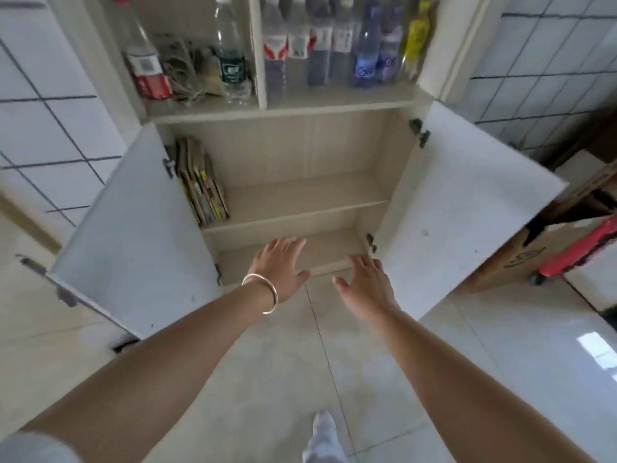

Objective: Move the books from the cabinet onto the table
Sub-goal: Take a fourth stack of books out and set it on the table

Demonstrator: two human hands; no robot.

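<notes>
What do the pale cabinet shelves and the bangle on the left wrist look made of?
Pale cabinet shelves: likely laminated board, matt, with a faint wood-grain print. Thin bangle on the left hand wrist: looks like polished silver-toned metal, judging by its bright glints.

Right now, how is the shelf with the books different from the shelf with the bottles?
The books' shelf sits lower, behind the open doors; the bottles' shelf is above them. The books lean in a small bunch at the left end, leaving most of their shelf bare, while the bottles stand upright across theirs. Both shelves are the same pale wood. Neither the left hand nor the right hand touches either.
</notes>
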